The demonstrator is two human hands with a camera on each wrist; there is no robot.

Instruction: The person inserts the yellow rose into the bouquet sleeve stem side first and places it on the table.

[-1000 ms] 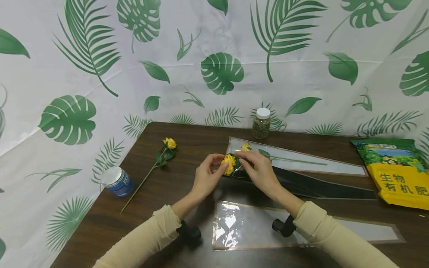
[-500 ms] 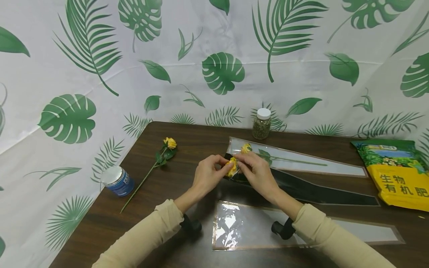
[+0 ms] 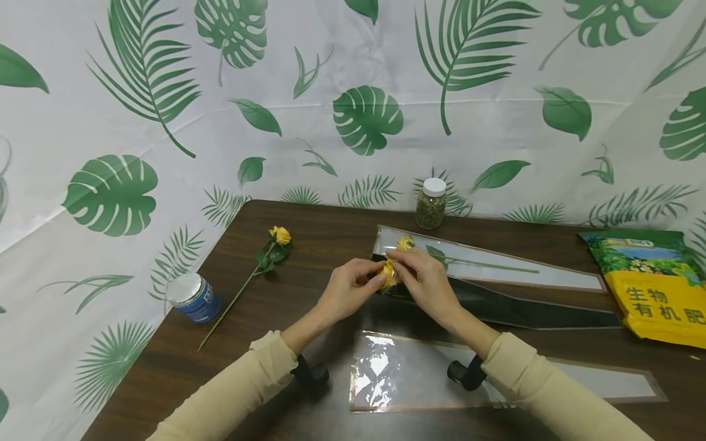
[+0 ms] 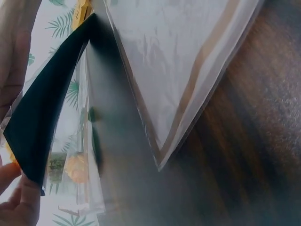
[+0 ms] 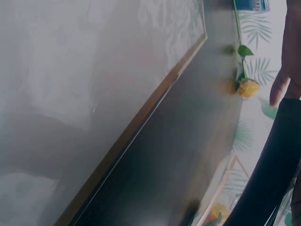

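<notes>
In the head view, a yellow rose [image 3: 388, 274] sits at the mouth of a black flower sleeve [image 3: 529, 309] with a clear front. My left hand [image 3: 350, 288] pinches the sleeve's open edge beside the bloom; the left wrist view shows its fingers at the corner of the black sleeve [image 4: 42, 103]. From the other side, my right hand [image 3: 429, 285] grips the sleeve near the mouth, its fingertips close to the petals. The rose's stem is hidden by the black sleeve and my right hand.
Behind lies a white-backed sleeve [image 3: 573, 278] with a yellow rose [image 3: 405, 243] in it. Another flat sleeve [image 3: 419, 373] lies in front. A loose rose [image 3: 280, 235] and a blue can [image 3: 193, 298] are left. A jar [image 3: 431, 203] and a yellow bag [image 3: 653, 288] stand beyond.
The rose has shifted slightly right and lower between my hands, and less of its bloom shows. My left hand has moved slightly right with it. The other things stay where they were.
</notes>
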